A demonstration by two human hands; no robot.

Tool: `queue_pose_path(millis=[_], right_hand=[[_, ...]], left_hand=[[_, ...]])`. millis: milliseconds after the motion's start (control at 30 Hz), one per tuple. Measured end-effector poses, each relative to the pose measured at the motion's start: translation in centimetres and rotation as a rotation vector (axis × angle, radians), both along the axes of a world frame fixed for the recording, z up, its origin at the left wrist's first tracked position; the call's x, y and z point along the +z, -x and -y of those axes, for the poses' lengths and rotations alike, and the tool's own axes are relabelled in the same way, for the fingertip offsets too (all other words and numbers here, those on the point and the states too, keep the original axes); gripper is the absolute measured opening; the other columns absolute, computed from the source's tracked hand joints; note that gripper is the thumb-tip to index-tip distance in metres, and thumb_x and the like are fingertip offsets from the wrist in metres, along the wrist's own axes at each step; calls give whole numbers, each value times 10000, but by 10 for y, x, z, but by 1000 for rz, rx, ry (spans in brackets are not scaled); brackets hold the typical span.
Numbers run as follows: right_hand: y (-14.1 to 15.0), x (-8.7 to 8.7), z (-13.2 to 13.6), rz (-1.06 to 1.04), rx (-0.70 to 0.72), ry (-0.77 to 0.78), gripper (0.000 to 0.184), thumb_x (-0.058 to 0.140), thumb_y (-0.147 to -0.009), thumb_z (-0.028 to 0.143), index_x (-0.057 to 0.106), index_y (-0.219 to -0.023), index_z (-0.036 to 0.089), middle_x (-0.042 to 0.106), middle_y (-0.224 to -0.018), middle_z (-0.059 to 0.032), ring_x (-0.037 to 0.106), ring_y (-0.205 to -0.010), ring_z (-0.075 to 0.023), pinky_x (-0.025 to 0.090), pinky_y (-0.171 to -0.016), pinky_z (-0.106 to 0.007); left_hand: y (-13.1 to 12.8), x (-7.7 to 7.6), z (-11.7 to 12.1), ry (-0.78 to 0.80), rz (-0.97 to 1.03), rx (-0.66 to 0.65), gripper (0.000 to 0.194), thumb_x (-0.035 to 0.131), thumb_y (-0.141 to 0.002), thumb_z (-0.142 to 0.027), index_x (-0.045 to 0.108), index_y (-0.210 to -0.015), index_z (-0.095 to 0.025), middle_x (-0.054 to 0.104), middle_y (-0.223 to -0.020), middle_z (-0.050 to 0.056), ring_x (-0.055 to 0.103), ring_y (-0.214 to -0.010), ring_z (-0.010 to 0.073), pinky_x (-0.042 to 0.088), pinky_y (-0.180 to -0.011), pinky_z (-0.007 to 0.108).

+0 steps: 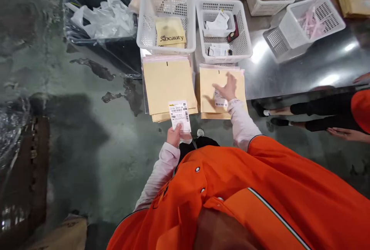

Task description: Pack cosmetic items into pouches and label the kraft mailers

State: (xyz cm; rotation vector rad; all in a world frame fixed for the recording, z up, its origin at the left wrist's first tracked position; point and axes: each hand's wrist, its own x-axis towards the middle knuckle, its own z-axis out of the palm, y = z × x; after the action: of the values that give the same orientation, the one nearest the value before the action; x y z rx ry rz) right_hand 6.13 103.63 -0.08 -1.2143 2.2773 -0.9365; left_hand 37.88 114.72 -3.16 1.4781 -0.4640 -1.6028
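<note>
- At the near edge of the left stack of envelopes [166, 84], the left hand [173, 136] pinches a printed label [179, 116] by its lower end, thumb on top, fingers folded beneath. Gripped there, most of the print stays uncovered and faces up, probably so it can be read.
- Over the right stack of envelopes [208, 82], the right hand [228, 88] is spread, thumb well apart from the blurred fingers; it appears to grip nothing, though I cannot tell whether it touches the paper.
- Partly hidden under that hand, a second label [221, 101] lies on the top envelope.
- Both stacks sit at the person's side of the metal table [274, 84], flaps away, seemingly to keep them within easy reach.
- Just beyond, the left basket [166, 51] holds a "Sbeauty" envelope [171, 30]; the right basket [246, 42] holds a smaller basket [218, 33] and a dark red item [234, 28], presumably to keep small pieces apart.
- Farther left stands a black-lined bin [101, 41] of loose plastic [112, 19]; at the right edge, a co-worker [361, 109] stands by the table.
</note>
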Motion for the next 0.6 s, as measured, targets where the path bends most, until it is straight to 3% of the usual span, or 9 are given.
queue_pose_path(millis=[67, 133, 200, 300, 467, 600], right_hand=[[-59, 5, -10, 374, 411, -91, 830, 930, -677, 419, 630, -1395, 130, 645, -1375, -189, 642, -1188, -294, 556, -1035, -461], [-111, 6, -25, 648, 624, -134, 682, 899, -698, 510, 722, -1239, 136, 739, -1174, -127, 693, -1026, -251, 590, -926, -387], [-142, 5, -43, 746, 667, -152, 549, 870, -705, 575, 772, -1003, 124, 761, -937, -80, 696, -872, -218, 582, -822, -331], [-157, 3, -60, 742, 716, -235, 485, 900, -646, 557, 752, -792, 118, 717, -742, -43, 661, -733, -182, 536, -705, -281], [-165, 6, -48, 735, 695, -192, 464, 912, -627, 419, 797, -961, 117, 762, -887, -65, 672, -796, -159, 521, -726, -252], [-168, 16, -25, 742, 747, -353, 422, 924, -619, 386, 791, -911, 111, 733, -773, -35, 624, -696, -129, 470, -636, -228]], left_hand=[[7, 4, 5, 36, 42, -51, 729, 937, -455, -705, 788, -884, -134, 804, -969, 172, 729, -1129, 393, 588, -963, 489], [5, 9, 11, 58, 107, -150, 716, 946, -444, -688, 786, -861, -128, 801, -930, 165, 738, -1064, 384, 590, -922, 473], [-4, 15, 19, 100, 148, -205, 699, 972, -409, -637, 782, -851, -130, 800, -906, 145, 746, -970, 344, 591, -874, 440], [-20, 19, 27, 192, 137, -137, 631, 977, -431, -571, 773, -844, -140, 795, -881, 108, 727, -831, 254, 581, -797, 373], [-22, 14, 29, 171, 193, -19, 416, 936, -533, -468, 737, -659, -124, 701, -651, 45, 605, -612, 158, 481, -619, 282], [-18, 10, 31, 91, 221, 96, 364, 914, -587, -417, 670, -565, -147, 602, -547, -8, 502, -539, 121, 402, -550, 261]])
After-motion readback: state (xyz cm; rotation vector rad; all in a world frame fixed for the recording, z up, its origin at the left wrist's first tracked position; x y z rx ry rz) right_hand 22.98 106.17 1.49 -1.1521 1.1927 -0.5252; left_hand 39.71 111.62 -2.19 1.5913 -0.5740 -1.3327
